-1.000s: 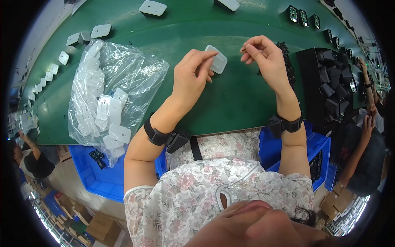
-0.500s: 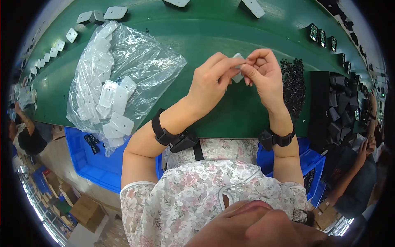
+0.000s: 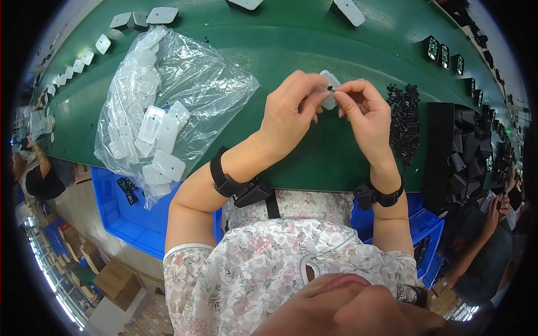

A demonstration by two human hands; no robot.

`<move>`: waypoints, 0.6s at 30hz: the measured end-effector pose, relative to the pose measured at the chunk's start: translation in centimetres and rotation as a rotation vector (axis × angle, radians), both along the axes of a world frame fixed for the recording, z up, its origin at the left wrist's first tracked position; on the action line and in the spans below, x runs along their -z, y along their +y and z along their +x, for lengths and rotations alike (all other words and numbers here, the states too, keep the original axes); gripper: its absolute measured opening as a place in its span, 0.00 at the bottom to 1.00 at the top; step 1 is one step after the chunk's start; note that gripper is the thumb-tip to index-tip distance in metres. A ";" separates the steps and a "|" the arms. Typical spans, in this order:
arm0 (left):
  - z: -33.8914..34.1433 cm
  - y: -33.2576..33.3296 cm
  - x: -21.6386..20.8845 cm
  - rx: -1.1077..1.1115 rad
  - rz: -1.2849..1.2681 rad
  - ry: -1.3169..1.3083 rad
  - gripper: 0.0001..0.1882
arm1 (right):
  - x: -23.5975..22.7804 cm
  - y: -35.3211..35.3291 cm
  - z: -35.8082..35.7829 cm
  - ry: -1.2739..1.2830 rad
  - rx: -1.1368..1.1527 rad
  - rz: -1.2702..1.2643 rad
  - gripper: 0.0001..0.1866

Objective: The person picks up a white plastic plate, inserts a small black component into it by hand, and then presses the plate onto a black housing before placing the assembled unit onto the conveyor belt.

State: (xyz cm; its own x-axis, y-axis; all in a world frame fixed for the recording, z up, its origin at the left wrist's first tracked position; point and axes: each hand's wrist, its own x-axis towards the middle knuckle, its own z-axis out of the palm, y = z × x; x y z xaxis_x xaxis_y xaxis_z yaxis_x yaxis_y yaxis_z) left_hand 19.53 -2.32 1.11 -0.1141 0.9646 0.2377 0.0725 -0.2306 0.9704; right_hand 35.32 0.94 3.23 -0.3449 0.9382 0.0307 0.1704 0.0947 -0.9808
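My left hand [image 3: 294, 106] and my right hand [image 3: 367, 115] meet over the green table, fingers closed in pinches. A tiny black part [image 3: 330, 88] shows between their fingertips, and both hands seem to grip it. Just behind the fingers lies a white plastic cover [image 3: 330, 76], rounded at the corners and partly hidden by them. Close to my right hand spreads a heap of small black parts [image 3: 404, 120]. On the left, a clear plastic bag [image 3: 216, 84] holds several more white covers [image 3: 168, 133].
A black box [image 3: 440, 151] of black housings [image 3: 466, 148] stands at the right. White-topped pieces [image 3: 163, 15] line the far edge; black units with circuit boards [image 3: 444, 55] line the right. Blue bins [image 3: 129, 218] sit below the table edge. Other people work at both sides.
The black part between my fingertips now shows, and more of the white cover is visible. My right fingers have shifted slightly. The whole view has moved a little.
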 end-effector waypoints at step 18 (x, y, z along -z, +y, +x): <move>0.4 0.0 0.6 0.103 -0.087 -0.305 0.03 | 0.7 0.0 -0.9 0.182 0.092 -0.044 0.03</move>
